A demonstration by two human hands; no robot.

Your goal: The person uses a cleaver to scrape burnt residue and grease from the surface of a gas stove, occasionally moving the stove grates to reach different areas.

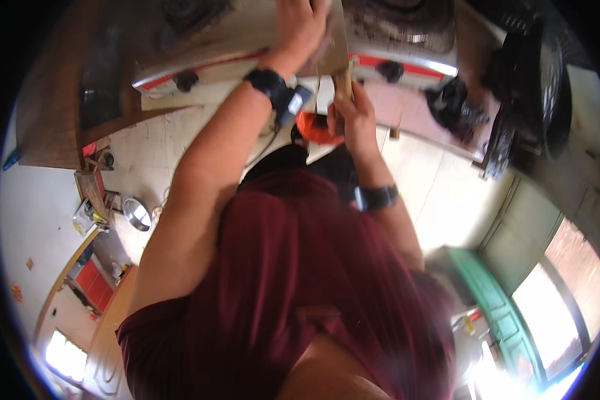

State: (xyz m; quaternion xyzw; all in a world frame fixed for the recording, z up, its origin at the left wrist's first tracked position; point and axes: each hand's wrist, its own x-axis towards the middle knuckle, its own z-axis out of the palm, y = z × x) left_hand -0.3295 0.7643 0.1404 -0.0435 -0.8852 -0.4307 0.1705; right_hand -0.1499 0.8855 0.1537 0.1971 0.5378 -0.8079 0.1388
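Note:
My right hand grips the wooden handle of a cleaver. Its broad metal blade points away from me, above the front of a gas stove with a red stripe. My left hand lies beside the blade and overlaps its left side; whether it touches the metal I cannot tell. The fingertips of that hand run out of the top of the picture. Just below the cleaver handle, an orange-red object shows, partly hidden by my right hand.
Two black knobs, a left knob and a right knob, project from the stove front. To the right are a crumpled black plastic bag and a large black pan. A metal basin stands at the left, low down.

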